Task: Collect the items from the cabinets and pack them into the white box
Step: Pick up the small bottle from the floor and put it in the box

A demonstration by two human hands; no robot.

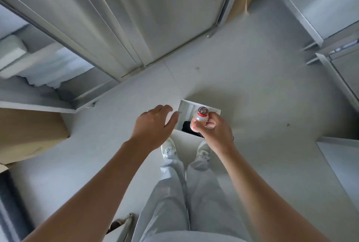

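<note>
I look straight down at the floor. The white box (186,108) stands open on the floor just ahead of my shoes, with a dark item (188,126) lying inside it. My right hand (217,129) holds a small white bottle (199,118) with red lettering and a foil cap, upright above the box. My left hand (155,125) hovers over the box's left edge, fingers apart, holding nothing.
An open grey cabinet (46,70) with white bundles on its shelves stands at the left, closed cabinet doors (136,18) behind the box. More cabinets (338,63) line the right side. A cardboard box (29,135) sits at the left. Pale floor (262,105) surrounds the box.
</note>
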